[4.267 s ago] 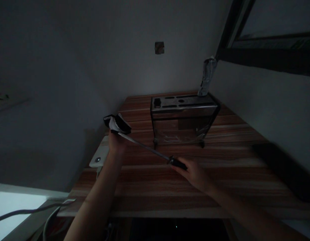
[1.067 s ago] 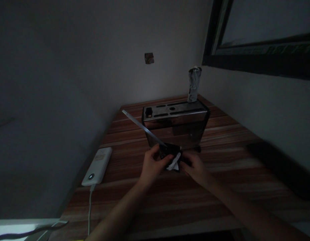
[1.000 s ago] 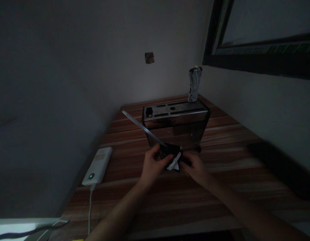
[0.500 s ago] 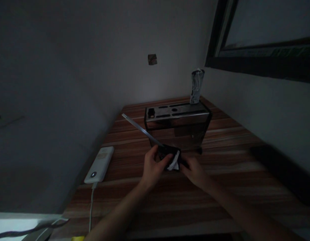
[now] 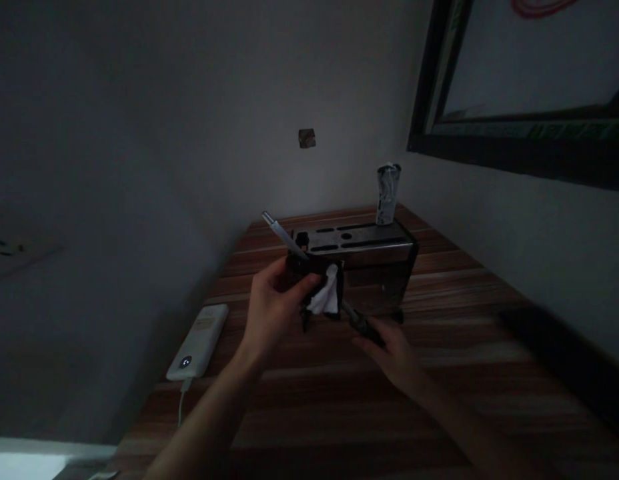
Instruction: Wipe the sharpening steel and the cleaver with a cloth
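two hands (image 5: 272,300) (image 5: 393,352), one rod (image 5: 285,237), one cloth (image 5: 328,291), one slotted rack (image 5: 372,234), one power bank (image 5: 200,340), one cable (image 5: 182,399), one table (image 5: 309,383)

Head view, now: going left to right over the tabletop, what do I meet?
White rectangular device with a round display → left hand → black-and-white crumpled cloth → long metal tool's black handle → right hand → long, dark, flat object.
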A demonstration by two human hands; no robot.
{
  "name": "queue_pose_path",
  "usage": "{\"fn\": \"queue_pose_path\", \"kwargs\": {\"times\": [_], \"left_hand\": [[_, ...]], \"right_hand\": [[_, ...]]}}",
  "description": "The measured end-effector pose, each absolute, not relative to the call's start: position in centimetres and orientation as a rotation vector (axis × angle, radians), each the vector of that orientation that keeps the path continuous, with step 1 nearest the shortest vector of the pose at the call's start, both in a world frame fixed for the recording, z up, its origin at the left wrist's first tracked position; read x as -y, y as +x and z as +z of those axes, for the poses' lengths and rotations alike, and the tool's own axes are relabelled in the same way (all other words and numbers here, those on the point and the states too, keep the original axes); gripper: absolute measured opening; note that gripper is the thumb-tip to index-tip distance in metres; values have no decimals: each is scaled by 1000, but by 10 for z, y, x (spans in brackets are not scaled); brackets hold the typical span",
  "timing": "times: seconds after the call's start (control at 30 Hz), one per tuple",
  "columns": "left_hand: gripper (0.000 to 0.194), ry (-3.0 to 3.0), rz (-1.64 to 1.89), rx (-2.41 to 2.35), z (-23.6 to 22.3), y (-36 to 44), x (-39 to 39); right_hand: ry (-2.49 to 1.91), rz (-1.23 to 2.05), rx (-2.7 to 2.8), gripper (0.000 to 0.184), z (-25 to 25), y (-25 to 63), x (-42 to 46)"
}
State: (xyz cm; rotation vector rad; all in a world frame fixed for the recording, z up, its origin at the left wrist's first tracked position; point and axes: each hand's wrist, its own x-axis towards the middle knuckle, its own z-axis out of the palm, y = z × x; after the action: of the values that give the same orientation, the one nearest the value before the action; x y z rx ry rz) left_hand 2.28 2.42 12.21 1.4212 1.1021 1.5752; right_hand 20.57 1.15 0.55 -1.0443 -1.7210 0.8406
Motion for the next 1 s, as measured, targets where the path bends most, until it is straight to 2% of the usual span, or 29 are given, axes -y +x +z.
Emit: {"fn": "queue_pose_path", "kwargs": {"times": [0.17,0.5,0.83,1.0], "left_hand": [[26,1323,1748,-1060,138,3,-44],[30,1232,1866,-1073,146,-10,-44],[22,1506,1637,-1156,136,21,-34],[16,1656,1527,-1204,138,36,-18]], "right_hand": [[-1049,850,1725,25,4,205,-12],[-1056,913,1769,33,0,197,-6],[-1095,951,1782,36,-3,195,1],[-1073,935,1758,30,2,199,4]]}}
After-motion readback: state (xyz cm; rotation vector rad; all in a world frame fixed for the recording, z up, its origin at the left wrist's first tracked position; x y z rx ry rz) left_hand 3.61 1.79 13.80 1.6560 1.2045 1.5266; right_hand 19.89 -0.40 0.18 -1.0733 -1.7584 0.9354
